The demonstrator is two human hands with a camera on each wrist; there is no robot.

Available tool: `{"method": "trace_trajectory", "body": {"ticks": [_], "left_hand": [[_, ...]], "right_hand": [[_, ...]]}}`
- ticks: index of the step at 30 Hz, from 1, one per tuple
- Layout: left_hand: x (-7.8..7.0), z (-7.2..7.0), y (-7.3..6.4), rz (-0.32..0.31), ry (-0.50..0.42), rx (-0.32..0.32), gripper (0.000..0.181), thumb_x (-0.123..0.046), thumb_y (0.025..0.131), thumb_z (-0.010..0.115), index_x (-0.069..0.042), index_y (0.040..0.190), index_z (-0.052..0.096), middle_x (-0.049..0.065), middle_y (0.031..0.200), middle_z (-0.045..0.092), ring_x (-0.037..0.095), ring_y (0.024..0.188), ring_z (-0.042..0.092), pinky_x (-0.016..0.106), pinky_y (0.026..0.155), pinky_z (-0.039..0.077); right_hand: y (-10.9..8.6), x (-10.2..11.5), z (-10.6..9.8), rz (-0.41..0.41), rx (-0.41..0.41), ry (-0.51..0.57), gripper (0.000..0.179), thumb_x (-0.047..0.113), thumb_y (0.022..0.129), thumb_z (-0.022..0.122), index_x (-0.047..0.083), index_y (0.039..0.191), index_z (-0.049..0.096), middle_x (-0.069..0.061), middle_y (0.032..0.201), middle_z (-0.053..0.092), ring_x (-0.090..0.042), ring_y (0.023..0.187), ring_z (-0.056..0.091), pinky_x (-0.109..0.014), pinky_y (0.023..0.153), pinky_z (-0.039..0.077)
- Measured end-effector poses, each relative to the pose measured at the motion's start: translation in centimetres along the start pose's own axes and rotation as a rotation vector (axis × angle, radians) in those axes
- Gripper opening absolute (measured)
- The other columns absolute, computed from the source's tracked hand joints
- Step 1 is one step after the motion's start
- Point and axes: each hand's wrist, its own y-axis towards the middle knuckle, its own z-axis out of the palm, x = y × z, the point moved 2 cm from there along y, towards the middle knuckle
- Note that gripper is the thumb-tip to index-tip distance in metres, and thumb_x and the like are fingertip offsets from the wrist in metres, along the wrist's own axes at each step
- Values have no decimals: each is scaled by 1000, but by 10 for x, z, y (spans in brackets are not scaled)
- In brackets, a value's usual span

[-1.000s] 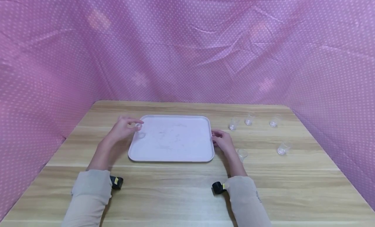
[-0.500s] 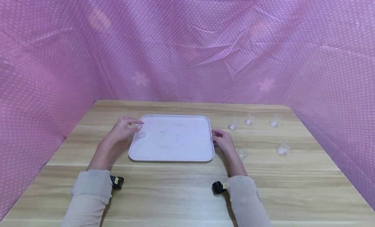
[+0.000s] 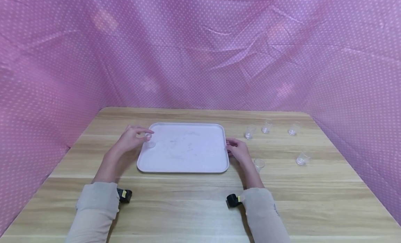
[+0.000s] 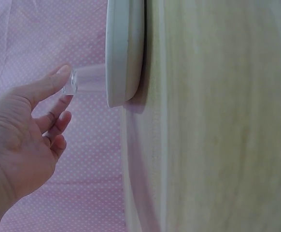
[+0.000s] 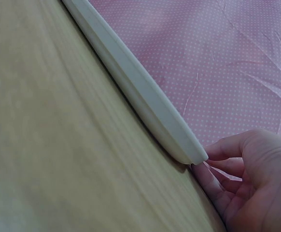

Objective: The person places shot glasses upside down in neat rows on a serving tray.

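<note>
On the left part of the white tray [image 3: 188,150] a small clear shot glass [image 4: 90,79] stands upside down, its thick base uppermost. My left hand [image 3: 130,138] pinches that base between thumb and forefinger, with the other fingers loosely bent below. At the tray's opposite side, my right hand [image 3: 239,151] grips the edge. In the right wrist view its thumb [image 5: 222,149] meets the rim, while the bent fingers lie lower, by the tray's underside. Beside the right forearm is another shot glass [image 3: 259,163], partly hidden by the arm.
Several more clear glasses are spread over the right of the wooden table [image 3: 175,208], among them one at the back [image 3: 266,127] and one farther right [image 3: 302,158]. A pink dotted curtain [image 3: 200,62] encloses the back and sides. Black wrist cameras sit at both cuffs.
</note>
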Motion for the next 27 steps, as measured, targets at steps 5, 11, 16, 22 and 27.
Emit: {"method": "trace_trajectory", "body": {"ticks": [5,11,16,22,27], "left_hand": [[2,-1,0,-24,-25,17,37,-14,87,63,0,121,58,23,116,56,36,103,41,52,84,38],[9,-4,-4,-107,-181,22,50,-23,94,53,-1,137,39,25,128,43,41,111,42,54,88,40],[20,-2,-12,-214,-400,87,48,-3,94,44,8,138,28,32,131,32,43,112,41,48,92,42],[25,11,-19,-346,-624,243,59,5,88,51,13,138,20,34,131,31,35,106,48,36,87,48],[34,16,-21,-396,-618,246,65,1,84,56,6,140,23,29,133,33,27,101,51,36,82,50]], "right_hand": [[0,0,0,-1,1,-5,36,-3,83,55,-5,119,57,-20,101,59,-16,71,59,-26,63,54],[-2,1,1,-17,-2,-26,36,-3,82,55,-6,118,57,-21,100,59,-15,70,58,-26,62,54],[-2,4,0,-45,-13,-112,35,-1,82,57,-6,117,58,-21,101,60,-23,78,61,-27,63,55],[-6,12,0,-110,2,-246,37,1,84,57,-7,120,54,-23,103,59,-32,93,60,-32,67,55],[-20,46,-7,-286,-30,-448,42,3,83,60,-5,123,52,-20,101,61,-30,83,62,-34,68,54]]}}
